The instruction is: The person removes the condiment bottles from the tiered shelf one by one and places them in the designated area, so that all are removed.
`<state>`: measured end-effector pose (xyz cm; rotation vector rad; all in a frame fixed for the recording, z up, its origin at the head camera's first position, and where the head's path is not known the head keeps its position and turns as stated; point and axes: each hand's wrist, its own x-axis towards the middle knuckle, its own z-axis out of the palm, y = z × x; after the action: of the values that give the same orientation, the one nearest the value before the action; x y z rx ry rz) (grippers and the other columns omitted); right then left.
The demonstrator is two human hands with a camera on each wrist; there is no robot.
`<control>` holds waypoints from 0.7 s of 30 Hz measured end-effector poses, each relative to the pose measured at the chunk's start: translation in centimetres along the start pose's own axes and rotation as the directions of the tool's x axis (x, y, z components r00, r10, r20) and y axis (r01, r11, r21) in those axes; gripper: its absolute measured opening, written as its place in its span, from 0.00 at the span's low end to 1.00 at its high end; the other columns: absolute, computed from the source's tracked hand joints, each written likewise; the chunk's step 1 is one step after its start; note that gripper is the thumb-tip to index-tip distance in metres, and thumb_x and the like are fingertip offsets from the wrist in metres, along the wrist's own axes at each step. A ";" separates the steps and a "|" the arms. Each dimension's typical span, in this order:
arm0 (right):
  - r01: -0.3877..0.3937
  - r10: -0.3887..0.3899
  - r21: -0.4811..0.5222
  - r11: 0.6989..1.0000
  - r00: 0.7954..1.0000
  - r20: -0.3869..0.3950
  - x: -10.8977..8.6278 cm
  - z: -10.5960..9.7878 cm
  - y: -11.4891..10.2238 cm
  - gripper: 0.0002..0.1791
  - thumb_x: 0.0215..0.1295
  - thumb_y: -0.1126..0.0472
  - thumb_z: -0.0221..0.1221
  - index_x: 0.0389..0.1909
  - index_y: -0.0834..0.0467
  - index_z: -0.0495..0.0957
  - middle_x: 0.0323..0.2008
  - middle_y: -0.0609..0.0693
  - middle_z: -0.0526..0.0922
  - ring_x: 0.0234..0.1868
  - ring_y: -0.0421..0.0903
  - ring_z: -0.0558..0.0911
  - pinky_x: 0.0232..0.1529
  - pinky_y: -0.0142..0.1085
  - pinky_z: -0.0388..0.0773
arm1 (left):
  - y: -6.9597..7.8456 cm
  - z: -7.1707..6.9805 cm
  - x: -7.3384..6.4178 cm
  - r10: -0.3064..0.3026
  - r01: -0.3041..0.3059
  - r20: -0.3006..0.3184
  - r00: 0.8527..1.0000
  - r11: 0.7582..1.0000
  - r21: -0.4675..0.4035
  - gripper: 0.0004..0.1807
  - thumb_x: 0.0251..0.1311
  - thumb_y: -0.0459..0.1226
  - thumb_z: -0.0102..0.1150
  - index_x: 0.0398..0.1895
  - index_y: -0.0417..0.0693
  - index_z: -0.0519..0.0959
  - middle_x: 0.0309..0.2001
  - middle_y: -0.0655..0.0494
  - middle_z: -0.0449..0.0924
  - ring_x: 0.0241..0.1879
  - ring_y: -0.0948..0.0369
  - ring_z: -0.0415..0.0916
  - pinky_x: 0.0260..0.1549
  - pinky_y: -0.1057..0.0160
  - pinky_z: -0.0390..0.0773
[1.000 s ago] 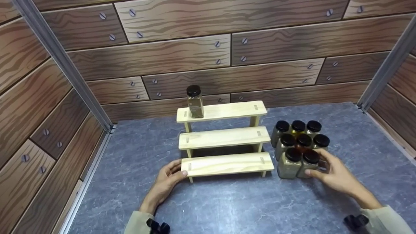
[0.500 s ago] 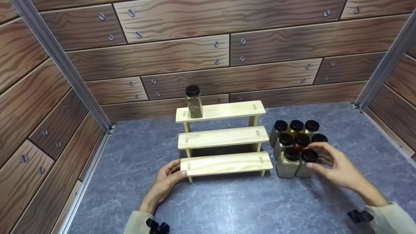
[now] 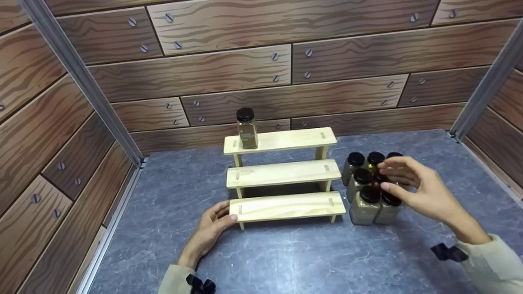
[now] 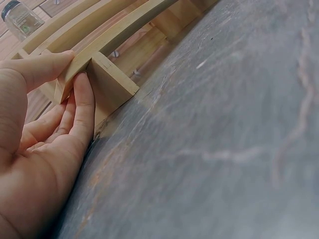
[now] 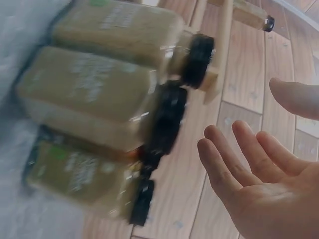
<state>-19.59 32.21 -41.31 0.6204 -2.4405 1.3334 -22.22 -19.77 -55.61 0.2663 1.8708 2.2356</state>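
A three-step pale wooden rack (image 3: pixel 286 207) stands on the table. At its lowest step's left end my left hand (image 3: pixel 210 228) pinches the board; the left wrist view shows the thumb on top and fingers beneath. One spice jar (image 3: pixel 247 134) with a black lid stands upright on the top step's left end. Right of the rack, several black-lidded spice jars (image 3: pixel 363 211) stand close together. My right hand (image 3: pixel 427 194) hovers over them, fingers spread and holding nothing; in the right wrist view a gap separates the fingers from the lids. The hand partly hides the right-hand jars.
Wood-print panels (image 3: pixel 229 67) close off the back and both sides, with metal posts (image 3: pixel 88 94) at the corners. The marbled grey tabletop (image 3: pixel 286 257) extends in front of the rack and to both sides.
My right hand has let go of the front right jar and risen up and back over the group. My left hand keeps its grip on the rack.
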 end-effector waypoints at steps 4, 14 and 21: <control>0.017 -0.017 0.017 1.000 1.000 0.013 1.3 0.7 -1.0 0.26 0.65 0.73 0.70 0.64 0.65 0.77 0.56 0.44 0.86 0.54 0.35 0.87 0.58 0.24 0.82 | -0.1 0.0 0.1 0.002 -0.002 -0.003 1.000 1.000 -0.004 0.38 0.69 0.28 0.65 0.77 0.23 0.59 0.70 0.30 0.72 0.60 0.56 0.80 0.63 0.61 0.83; 0.062 -0.064 0.050 0.997 0.997 0.044 4.6 3.2 -3.6 0.27 0.66 0.72 0.71 0.65 0.64 0.77 0.58 0.57 0.86 0.56 0.36 0.86 0.60 0.28 0.83 | -0.2 0.1 0.1 0.001 -0.001 -0.001 1.000 1.000 -0.001 0.38 0.69 0.28 0.65 0.77 0.23 0.60 0.70 0.30 0.72 0.60 0.56 0.80 0.63 0.61 0.83; 0.122 -0.125 0.044 0.992 0.988 0.087 7.2 5.3 -5.1 0.28 0.67 0.69 0.71 0.66 0.65 0.76 0.60 0.55 0.86 0.59 0.39 0.85 0.63 0.30 0.82 | 0.0 0.2 0.1 0.012 -0.012 0.019 1.000 1.000 0.021 0.37 0.70 0.29 0.65 0.77 0.24 0.61 0.71 0.27 0.70 0.61 0.54 0.80 0.63 0.61 0.83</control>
<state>-23.57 23.61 -37.23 0.8444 -2.4069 1.3329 -22.23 -19.56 -55.54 0.3022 1.8894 2.2143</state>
